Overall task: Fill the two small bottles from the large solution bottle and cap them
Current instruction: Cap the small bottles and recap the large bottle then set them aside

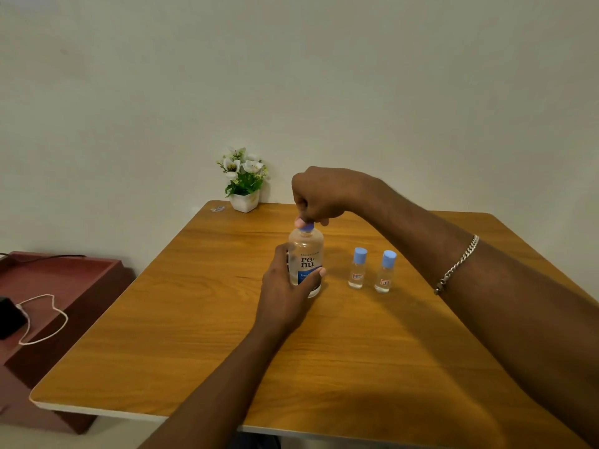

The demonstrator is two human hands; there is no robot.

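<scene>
Upright, large bottle (306, 262) within left fingers (319, 273), cap (304, 227) under right fingers (299, 222)

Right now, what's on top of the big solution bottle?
A blue cap tops the big solution bottle; the right hand pinches it. Fingers cover its top.

Clear large solution bottle (306, 254) upright, two small bottles (357, 270) capped blue beside

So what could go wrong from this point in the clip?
1. The right hand grips the blue cap while the left hand steadies the large bottle; a hard squeeze once it is open could squirt solution.
2. The right forearm hangs above the two capped small bottles and might topple them when lowered.
</scene>
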